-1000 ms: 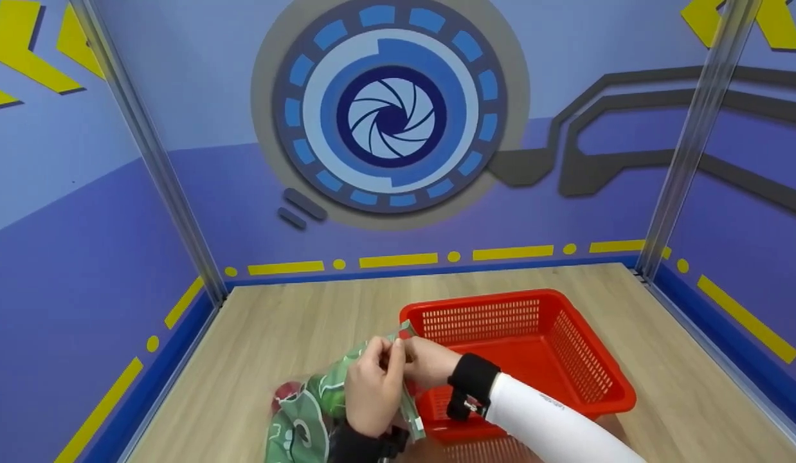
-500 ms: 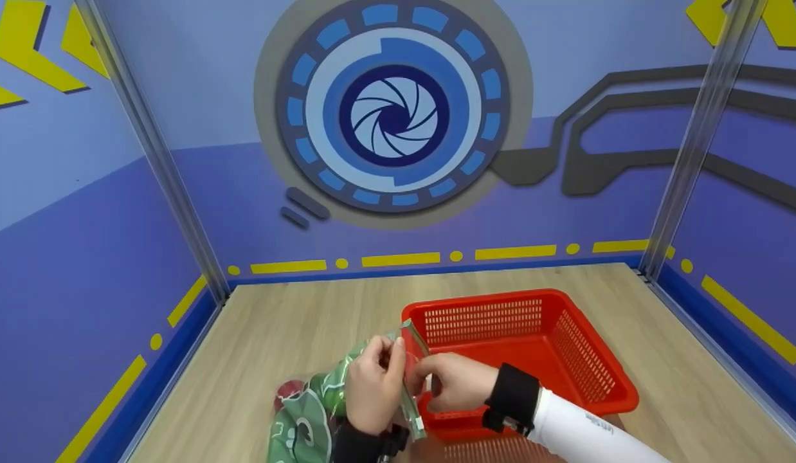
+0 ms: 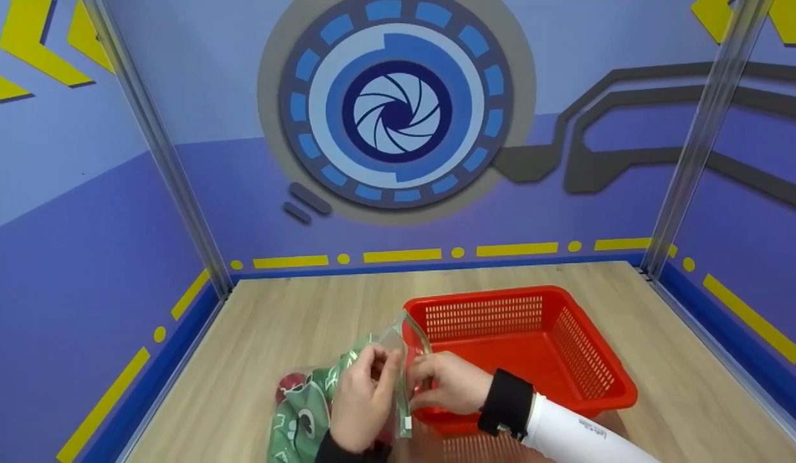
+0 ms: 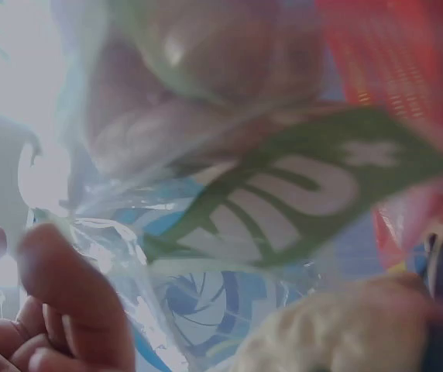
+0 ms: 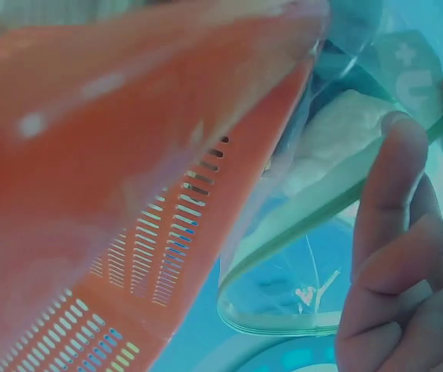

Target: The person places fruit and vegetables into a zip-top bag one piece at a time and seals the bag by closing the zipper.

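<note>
A green printed zip bag (image 3: 308, 411) with a clear top lies at the lower left in the head view. Its mouth gapes towards the red basket. My left hand (image 3: 362, 399) pinches the near side of the clear top. Opposite it, my right hand (image 3: 452, 382) grips the other lip of the mouth. The right wrist view shows the right hand's fingers (image 5: 392, 209) at the zip edge (image 5: 307, 232). A pale lump (image 5: 338, 136) shows through the plastic there. Part of a green label (image 4: 299, 190) fills the left wrist view. Something dark red (image 3: 292, 382) shows at the bag's left end.
A red plastic basket (image 3: 587, 347) with slotted walls stands right of the bag, its near left corner behind my right hand. Wood-look tabletop (image 3: 295, 315) runs around both. Blue printed panels (image 3: 199, 212) enclose the back and sides.
My right hand has moved right, away from my left hand, and now holds the far lip. The bag's mouth has spread wider. My left hand has shifted slightly left and down.
</note>
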`<state>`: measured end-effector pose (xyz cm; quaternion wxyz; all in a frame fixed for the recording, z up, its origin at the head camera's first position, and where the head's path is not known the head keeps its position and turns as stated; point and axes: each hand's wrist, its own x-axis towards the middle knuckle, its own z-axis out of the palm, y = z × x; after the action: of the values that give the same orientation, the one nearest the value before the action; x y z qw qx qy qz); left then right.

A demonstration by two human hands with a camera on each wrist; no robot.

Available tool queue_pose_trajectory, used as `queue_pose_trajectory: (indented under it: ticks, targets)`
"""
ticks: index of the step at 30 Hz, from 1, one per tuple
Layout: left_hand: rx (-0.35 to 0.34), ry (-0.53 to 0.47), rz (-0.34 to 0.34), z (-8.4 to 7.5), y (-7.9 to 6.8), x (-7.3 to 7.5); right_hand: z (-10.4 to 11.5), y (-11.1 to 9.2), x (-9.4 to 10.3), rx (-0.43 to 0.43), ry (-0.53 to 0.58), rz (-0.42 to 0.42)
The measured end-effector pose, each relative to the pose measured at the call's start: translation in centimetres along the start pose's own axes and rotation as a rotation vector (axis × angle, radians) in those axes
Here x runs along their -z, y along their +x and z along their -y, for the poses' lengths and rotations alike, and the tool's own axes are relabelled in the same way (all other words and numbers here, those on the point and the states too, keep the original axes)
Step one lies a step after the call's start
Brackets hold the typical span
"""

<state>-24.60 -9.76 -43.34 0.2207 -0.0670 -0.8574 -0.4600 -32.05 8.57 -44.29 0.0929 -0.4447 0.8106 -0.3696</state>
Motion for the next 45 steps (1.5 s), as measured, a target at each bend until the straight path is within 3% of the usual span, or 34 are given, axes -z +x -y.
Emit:
queue_pose_trajectory:
  ticks: [3,6,8,10,11,14,17,18,22,26,28,32,37,41,45]
  targets:
    - [0.003,0.078,0.106,0.5,-2.0,0.9,0.3,0.1,-0.2,0.001,-0.001,-0.021]
    - [0.052,0.192,0.178,1.0,-4.1,1.1,0.7,0.3,-0.4,0.015,-0.009,-0.054]
    - [0.090,0.251,0.146,1.3,-5.1,0.8,1.0,0.5,-0.5,0.031,-0.014,-0.082]
    - [0.126,0.279,0.053,1.4,-5.6,0.4,1.3,0.8,-0.5,0.044,-0.016,-0.112]
    - [0.083,0.269,-0.030,1.8,-5.7,0.2,1.5,0.9,-0.5,0.053,-0.013,-0.127]
    - [-0.187,0.253,-0.291,3.5,-5.1,-0.1,2.1,1.3,-0.4,0.072,-0.001,-0.160]
    - [-0.447,0.311,-0.447,4.7,-4.3,0.5,2.7,1.8,-0.2,0.085,0.011,-0.190]
    - [-0.473,0.326,-0.460,4.6,-4.0,0.9,3.0,2.1,-0.2,0.090,0.013,-0.202]
    - [-0.439,0.338,-0.456,3.1,-3.2,2.7,4.0,2.9,0.1,0.147,0.017,-0.271]
    - [-0.409,0.275,-0.490,1.7,-1.8,4.3,4.6,3.8,0.5,0.248,0.016,-0.342]
    - [-0.391,0.211,-0.500,1.1,-1.0,5.0,4.5,4.1,0.8,0.260,-0.018,-0.364]
    - [-0.353,0.055,-0.550,0.4,1.0,6.9,3.3,4.3,1.8,0.165,-0.183,-0.378]
    - [-0.395,-0.155,-0.590,0.7,3.8,9.6,1.3,4.8,3.2,0.067,-0.364,-0.395]
    - [-0.367,-0.311,-0.590,1.1,5.5,11.6,0.9,5.2,4.7,0.139,-0.463,-0.454]
    - [-0.288,-0.452,-0.604,1.4,6.4,13.6,2.3,5.4,6.5,0.276,-0.520,-0.533]
